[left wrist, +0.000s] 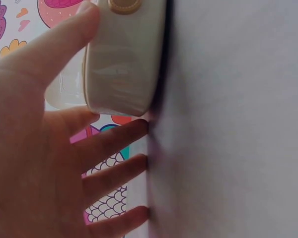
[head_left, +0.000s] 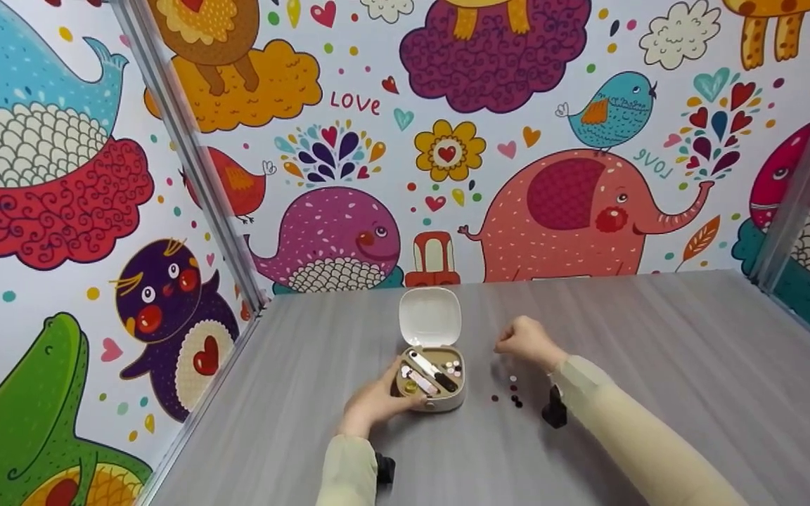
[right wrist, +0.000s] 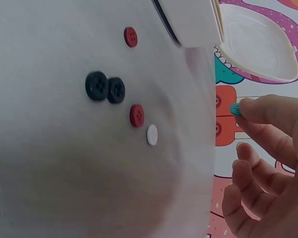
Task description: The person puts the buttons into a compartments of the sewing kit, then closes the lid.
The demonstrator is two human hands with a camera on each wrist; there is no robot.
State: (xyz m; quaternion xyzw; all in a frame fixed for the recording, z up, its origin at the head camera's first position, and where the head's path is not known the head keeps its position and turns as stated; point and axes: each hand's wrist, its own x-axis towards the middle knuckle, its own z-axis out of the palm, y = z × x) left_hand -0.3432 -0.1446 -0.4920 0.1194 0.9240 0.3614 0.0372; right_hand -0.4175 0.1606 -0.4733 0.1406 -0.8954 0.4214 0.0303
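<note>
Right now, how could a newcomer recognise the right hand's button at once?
Right of the open box on the grey table is the right hand. It pinches a teal button; its neighbours on the table are red, dark or white.

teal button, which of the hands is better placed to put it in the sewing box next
Right hand, most likely: it pinches the teal button between thumb and finger, to the right of the open sewing box. The left hand is holding the box.
</note>
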